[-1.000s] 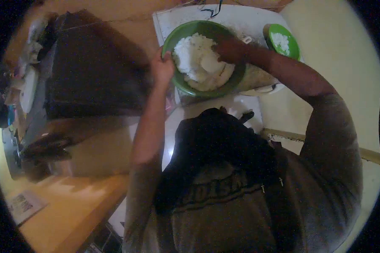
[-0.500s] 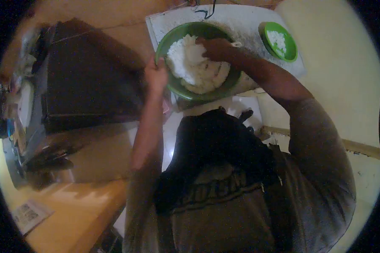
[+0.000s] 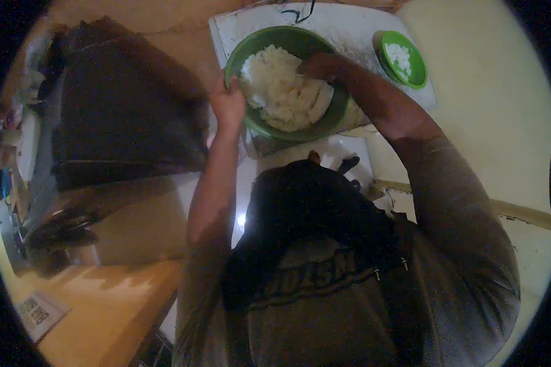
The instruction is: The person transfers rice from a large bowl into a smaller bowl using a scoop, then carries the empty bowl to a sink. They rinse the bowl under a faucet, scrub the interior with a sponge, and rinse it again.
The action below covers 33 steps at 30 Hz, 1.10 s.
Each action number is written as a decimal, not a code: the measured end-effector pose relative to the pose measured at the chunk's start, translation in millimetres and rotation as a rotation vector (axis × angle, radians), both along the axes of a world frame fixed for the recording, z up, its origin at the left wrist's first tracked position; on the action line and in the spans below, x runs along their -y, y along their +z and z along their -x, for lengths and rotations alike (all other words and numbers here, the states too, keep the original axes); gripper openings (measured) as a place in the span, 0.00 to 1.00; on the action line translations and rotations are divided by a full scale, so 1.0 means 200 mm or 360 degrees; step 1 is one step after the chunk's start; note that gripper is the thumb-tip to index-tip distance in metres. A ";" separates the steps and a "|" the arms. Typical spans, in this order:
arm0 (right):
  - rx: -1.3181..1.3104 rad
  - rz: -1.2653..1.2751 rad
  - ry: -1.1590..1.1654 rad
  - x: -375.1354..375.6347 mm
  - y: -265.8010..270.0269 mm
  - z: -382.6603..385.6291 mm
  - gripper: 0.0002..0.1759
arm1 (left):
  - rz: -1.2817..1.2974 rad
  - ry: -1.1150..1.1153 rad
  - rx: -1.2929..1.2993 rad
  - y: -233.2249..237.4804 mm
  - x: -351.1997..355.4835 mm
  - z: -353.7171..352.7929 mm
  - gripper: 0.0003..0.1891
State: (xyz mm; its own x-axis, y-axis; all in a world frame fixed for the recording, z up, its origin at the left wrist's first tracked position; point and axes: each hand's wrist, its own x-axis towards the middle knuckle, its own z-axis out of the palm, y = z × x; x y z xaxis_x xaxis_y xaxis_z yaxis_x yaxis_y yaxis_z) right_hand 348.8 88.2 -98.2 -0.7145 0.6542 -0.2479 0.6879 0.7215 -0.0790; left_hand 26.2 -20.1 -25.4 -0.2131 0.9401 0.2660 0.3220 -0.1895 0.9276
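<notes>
My left hand [image 3: 229,104] grips the left rim of a large green bowl [image 3: 261,130], thumb over the edge. Inside the bowl lies a heap of pale, crumbly, dough-like mixture [image 3: 281,92], with whiter powder at its left side. My right hand [image 3: 319,66] reaches over the bowl's right side, its fingers bunched together at the top right of the heap. What those fingers hold, if anything, I cannot tell.
A smaller bright green bowl [image 3: 417,67] with white pieces in it stands to the right on the worn white surface [image 3: 349,24]. A dark cabinet-like block [image 3: 128,116] is on the left. An orange-brown tabletop [image 3: 116,300] with a printed packet [image 3: 40,315] sits at lower left.
My right hand has moved right, off the middle of the heap. Less white powder shows at the left of the heap, which looks more blended. My left hand stays on the rim.
</notes>
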 end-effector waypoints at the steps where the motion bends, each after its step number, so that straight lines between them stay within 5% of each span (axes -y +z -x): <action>1: -0.0288 -0.0163 0.0195 0.04 0.07 0.06 0.16 | 0.0025 -0.0008 -0.0013 0.04 0.02 -0.01 0.13; 4: 0.0805 0.0698 -0.0403 0.32 0.61 0.50 0.18 | 0.0064 -0.0025 0.0052 0.03 -0.01 -0.02 0.13; 7: 0.0801 0.0609 0.0061 0.19 0.13 0.37 0.21 | 0.0083 -0.0041 0.0065 0.05 -0.03 0.00 0.13; 8: 0.0805 0.0593 0.0060 0.24 0.25 0.39 0.21 | 0.0058 -0.0029 -0.0009 0.07 -0.03 0.00 0.13; 10: -0.0051 0.0639 -0.0690 0.44 0.62 0.47 0.20 | -0.0005 0.0005 -0.0074 0.01 -0.07 0.01 0.12; 13: -0.0100 0.0077 -0.0264 0.41 0.69 0.27 0.26 | -0.0094 -0.0048 -0.0005 0.01 -0.06 0.00 0.12; 17: 0.0243 -0.0031 0.0023 0.44 0.73 0.12 0.27 | -0.0070 -0.0162 0.0020 0.00 -0.12 -0.01 0.12; 19: 0.0382 0.0658 -0.0634 0.48 0.62 0.11 0.24 | -0.0111 -0.0146 -0.0027 0.04 -0.10 -0.01 0.12; 20: 0.0384 0.0660 -0.0626 0.50 0.59 0.10 0.24 | -0.0150 -0.0135 -0.0075 0.06 -0.10 -0.01 0.11; 22: 0.0559 -0.0064 0.0018 0.55 0.56 0.13 0.17 | -0.0200 -0.0123 -0.0096 0.06 -0.10 -0.01 0.11; 25: 0.0166 -0.0434 0.0162 0.51 0.46 0.10 0.15 | -0.0210 -0.0172 -0.0203 0.05 -0.11 0.00 0.11; 33: 0.0470 -0.0340 -0.0252 0.35 0.48 0.28 0.18 | 0.0047 -0.0365 -0.0235 0.10 -0.12 0.05 0.14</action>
State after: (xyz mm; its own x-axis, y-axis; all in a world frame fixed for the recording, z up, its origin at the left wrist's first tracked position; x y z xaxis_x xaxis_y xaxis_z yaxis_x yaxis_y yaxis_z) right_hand 292.9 18.2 -1.4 -0.5190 0.8096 -0.2743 0.7625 0.5835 0.2794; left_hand 16.6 3.0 -4.7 0.0454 0.9672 0.2501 0.4061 -0.2466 0.8799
